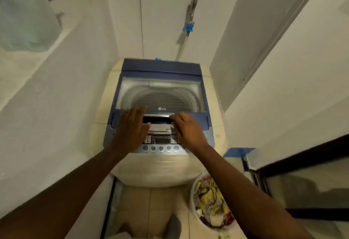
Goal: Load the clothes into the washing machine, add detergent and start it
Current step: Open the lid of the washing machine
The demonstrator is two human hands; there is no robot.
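A top-loading washing machine with a blue top stands in a narrow alcove. Its transparent lid lies flat and the steel drum shows through it. Both hands rest at the lid's silver front handle. My left hand lies flat with fingers spread over the handle's left end. My right hand has its fingers curled at the handle's right end. The control panel with round buttons sits just under my wrists. A white basket of mixed clothes stands on the floor at the right.
White walls close in on both sides. A tap with a blue fitting and hose hangs on the back wall. A clear plastic container sits on the left ledge. A dark-framed glass door is at the right. The floor is tiled.
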